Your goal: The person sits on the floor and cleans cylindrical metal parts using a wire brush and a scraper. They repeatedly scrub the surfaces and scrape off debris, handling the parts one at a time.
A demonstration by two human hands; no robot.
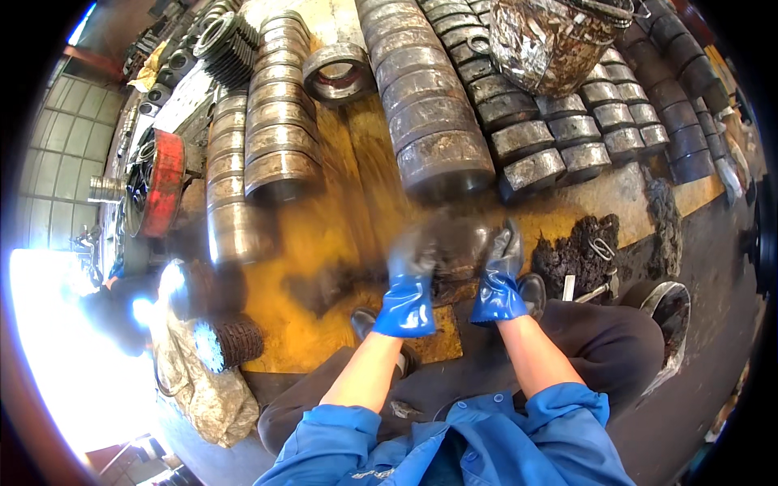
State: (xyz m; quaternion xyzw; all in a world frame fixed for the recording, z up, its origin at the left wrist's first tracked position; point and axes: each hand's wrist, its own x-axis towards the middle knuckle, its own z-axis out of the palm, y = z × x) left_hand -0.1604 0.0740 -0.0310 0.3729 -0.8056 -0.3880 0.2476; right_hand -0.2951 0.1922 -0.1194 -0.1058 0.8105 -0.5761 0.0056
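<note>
While the left hand [412,257] and right hand [503,257] flank the dark block [463,243] at centre frame, blur hides whether either is open or gripping. It looks heavy, stiff, probably greasy-slick: one for firm palms on opposite sides!

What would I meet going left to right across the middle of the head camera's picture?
Red-sided round drum, row of silvery metal cylinders, blue-rubber-gloved left hand, dark blurred piece, blue-rubber-gloved right hand, dark crumbly heap, dark round pale-rimmed bucket.
</note>
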